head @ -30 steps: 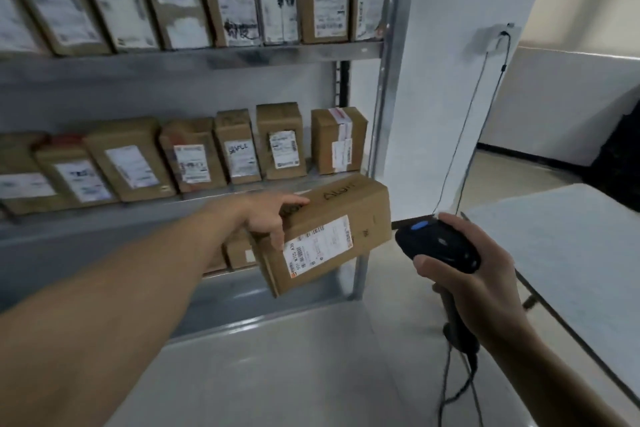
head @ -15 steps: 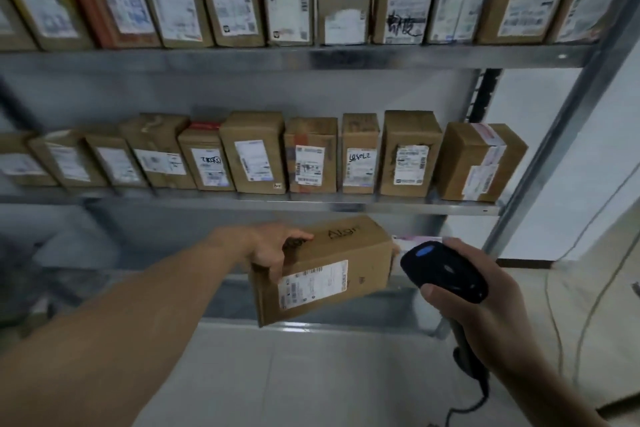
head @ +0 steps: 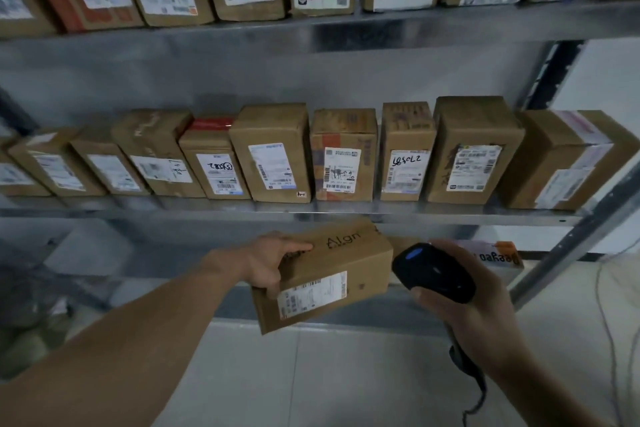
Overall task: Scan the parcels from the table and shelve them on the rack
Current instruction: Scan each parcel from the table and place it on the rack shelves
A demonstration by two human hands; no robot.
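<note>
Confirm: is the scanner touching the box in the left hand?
Cannot tell. In the head view the scanner, gripped by the right hand, borders the right edge of the box with no visible gap, but depth is unclear.

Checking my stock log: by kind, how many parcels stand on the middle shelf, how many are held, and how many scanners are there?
Parcels on the middle shelf: 10 (leftmost cut by the frame edge)
Held parcel, in the left hand: 1
Scanner, in the right hand: 1
Total: 12
</note>
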